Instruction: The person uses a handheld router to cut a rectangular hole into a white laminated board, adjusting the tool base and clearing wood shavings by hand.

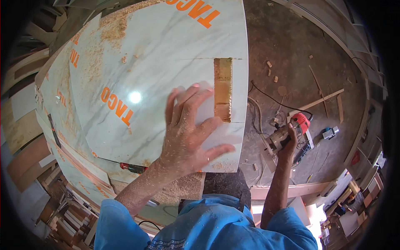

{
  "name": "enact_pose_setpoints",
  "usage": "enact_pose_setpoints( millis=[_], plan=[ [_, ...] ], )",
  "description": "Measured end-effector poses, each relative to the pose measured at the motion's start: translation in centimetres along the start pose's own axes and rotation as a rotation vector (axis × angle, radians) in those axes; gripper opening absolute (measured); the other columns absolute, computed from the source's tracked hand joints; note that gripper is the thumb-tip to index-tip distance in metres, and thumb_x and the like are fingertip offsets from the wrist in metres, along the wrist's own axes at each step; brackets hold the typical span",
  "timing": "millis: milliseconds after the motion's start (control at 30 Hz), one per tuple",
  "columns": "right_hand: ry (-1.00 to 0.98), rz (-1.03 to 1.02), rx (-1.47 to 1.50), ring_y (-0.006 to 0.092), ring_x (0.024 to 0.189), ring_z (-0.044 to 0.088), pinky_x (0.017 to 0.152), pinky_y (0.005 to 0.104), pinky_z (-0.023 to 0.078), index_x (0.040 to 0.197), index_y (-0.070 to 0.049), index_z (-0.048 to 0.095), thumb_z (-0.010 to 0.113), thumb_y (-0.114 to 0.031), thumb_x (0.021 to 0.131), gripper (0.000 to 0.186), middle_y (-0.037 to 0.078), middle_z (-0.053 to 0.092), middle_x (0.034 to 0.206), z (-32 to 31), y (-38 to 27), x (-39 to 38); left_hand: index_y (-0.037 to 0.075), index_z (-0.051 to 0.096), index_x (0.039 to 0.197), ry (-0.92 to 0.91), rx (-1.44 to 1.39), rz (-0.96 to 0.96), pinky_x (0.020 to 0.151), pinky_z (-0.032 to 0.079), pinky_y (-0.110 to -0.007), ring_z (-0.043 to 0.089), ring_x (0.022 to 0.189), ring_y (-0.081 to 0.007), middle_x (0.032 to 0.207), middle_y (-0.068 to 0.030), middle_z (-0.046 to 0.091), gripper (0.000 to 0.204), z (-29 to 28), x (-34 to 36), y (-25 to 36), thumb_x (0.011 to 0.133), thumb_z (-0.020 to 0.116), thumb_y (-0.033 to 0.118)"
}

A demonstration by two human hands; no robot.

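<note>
My left hand (187,129) is spread over a white, marble-patterned panel (158,54) with orange print, its fingers slightly blurred; whether it touches the surface I cannot tell. Beside its fingertips is a long rectangular recess (223,89) near the panel's right edge, showing bare brown wood with a ragged right side. Off to the right, beyond the panel's edge, my right hand (291,139) is wrapped round a handheld router (281,135) with a red cap and a black cord. Fine dust sticks to my left forearm.
A red-and-black screwdriver (133,168) lies on the panel near my left forearm. Sawdust (110,29) covers the panel's far left. Wood strips (318,102), a grey tool (330,133) and small offcuts (269,64) lie on the floor at right. Stacked boards (31,156) stand at left.
</note>
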State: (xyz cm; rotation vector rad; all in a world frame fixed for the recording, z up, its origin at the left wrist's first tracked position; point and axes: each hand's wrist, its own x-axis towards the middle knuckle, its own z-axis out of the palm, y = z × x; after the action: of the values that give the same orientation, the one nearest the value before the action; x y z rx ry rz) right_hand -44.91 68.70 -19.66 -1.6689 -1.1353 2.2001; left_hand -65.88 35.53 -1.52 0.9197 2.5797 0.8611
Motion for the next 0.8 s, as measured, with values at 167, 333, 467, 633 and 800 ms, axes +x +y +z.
enact_pose_setpoints(
  millis=[167, 333, 467, 633, 800],
  plan=[
    [-0.01, -0.058, -0.045, 0.02, 0.079, 0.071, 0.071, 0.0352, 0.058, 0.115, -0.004, 0.062, 0.077, -0.022, 0.087, 0.036, 0.007, 0.07, 0.091, 0.9, 0.3, -1.4, 0.012, 0.069, 0.088, 0.272, -0.548, -0.184, 0.11, 0.044, -0.046, 0.051, 0.136, -0.0311, 0.136, -0.014, 0.058, 0.026, -0.7, -1.7, -2.1, 0.077, 0.092, 0.018],
    [-0.034, -0.311, -0.052, 0.022, 0.082, 0.071, 0.07, 0.0366, 0.059, 0.117, 0.0, 0.06, 0.074, -0.017, 0.089, 0.035, 0.011, 0.07, 0.095, 2.1, -1.5, -4.2, 0.007, 0.069, 0.099, 0.423, -0.15, -0.289, 0.111, 0.041, -0.047, 0.053, 0.132, -0.0316, 0.135, -0.0157, 0.058, 0.027, -2.7, -4.0, -4.9, 0.083, 0.087, 0.019],
    [-0.142, -0.502, -0.002, 0.0247, 0.086, 0.071, 0.073, 0.0384, 0.058, 0.119, 0.002, 0.06, 0.07, -0.019, 0.091, 0.036, 0.015, 0.07, 0.1, 5.7, -6.2, -8.0, 0.005, 0.067, 0.124, 0.565, 0.154, -0.363, 0.106, 0.048, -0.046, 0.054, 0.13, -0.0357, 0.142, -0.0184, 0.051, 0.051, -5.4, -4.9, -10.7, 0.087, 0.085, 0.034],
    [-0.436, -0.81, 0.163, 0.0281, 0.095, 0.07, 0.084, 0.0421, 0.058, 0.121, 0.004, 0.06, 0.064, -0.024, 0.095, 0.039, 0.019, 0.071, 0.104, 13.0, -11.8, -14.3, 0.002, 0.06, 0.135, 0.608, 0.291, -0.372, 0.111, 0.042, -0.052, 0.047, 0.135, -0.0396, 0.144, -0.0247, 0.048, 0.074, -5.0, -4.6, -15.1, 0.087, 0.079, 0.055],
    [-0.587, -0.929, 0.167, 0.0258, 0.092, 0.07, 0.08, 0.0405, 0.058, 0.118, 0.006, 0.062, 0.064, -0.023, 0.094, 0.037, 0.019, 0.071, 0.104, 19.7, -11.6, -17.5, 0.005, 0.056, 0.14, 0.689, 0.406, -0.29, 0.114, 0.033, -0.061, 0.045, 0.138, -0.0405, 0.143, -0.0245, 0.051, 0.085, -3.5, -4.4, -14.7, 0.084, 0.074, 0.067]
  ],
)
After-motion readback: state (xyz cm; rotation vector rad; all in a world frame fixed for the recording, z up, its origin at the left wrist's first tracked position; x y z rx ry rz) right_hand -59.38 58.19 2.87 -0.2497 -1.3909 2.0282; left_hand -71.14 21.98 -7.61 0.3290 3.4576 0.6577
